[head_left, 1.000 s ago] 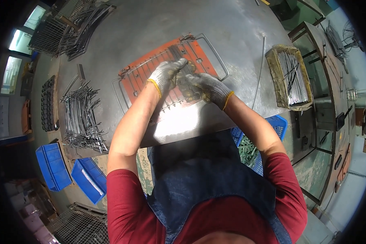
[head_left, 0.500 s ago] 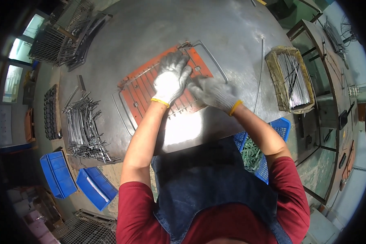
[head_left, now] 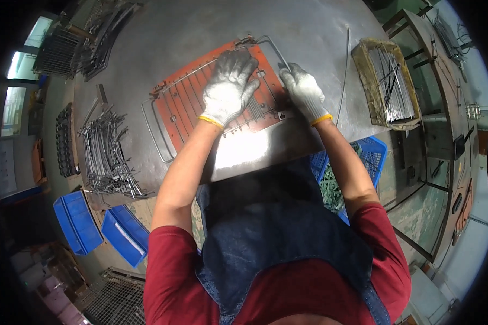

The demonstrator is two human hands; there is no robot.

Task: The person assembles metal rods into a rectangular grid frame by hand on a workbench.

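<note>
**Gloved hands on a wire rack over an orange plate**

Nearest the camera is the person's own body: a red shirt (head_left: 168, 271) under a dark denim apron (head_left: 287, 244), with both bare forearms reaching up toward a grey metal table (head_left: 200, 32).

The left hand (head_left: 229, 86), in a grey knit glove with a yellow cuff, lies flat and spread on the wire rack (head_left: 200, 100). Its fingers are splayed and press down on the wires instead of curling around anything, so the grip is released. The right hand (head_left: 303, 92), gloved the same way, rests at the rack's right end, its fingers closed around the thick wire of the frame there.

The wire rack sits on an orange plate (head_left: 181, 111) in the middle of the table, close to the near edge. The rack's rounded frame ends stick out past the plate on the left and at the top right. Glare whitens the table surface just below the plate.

To the left, on the table, lies a heap of bent wire pieces (head_left: 108, 160). Below it, off the table, stand two blue bins (head_left: 100, 227). To the right, beneath the table edge, a blue crate (head_left: 371, 157) holds small greenish parts.

Farther right, a worn tray (head_left: 363, 70) holds straight metal rods, and a single thin rod (head_left: 342, 76) lies on the table between the tray and the right hand. At the far left corner more wire racks (head_left: 100, 32) are stacked.
</note>
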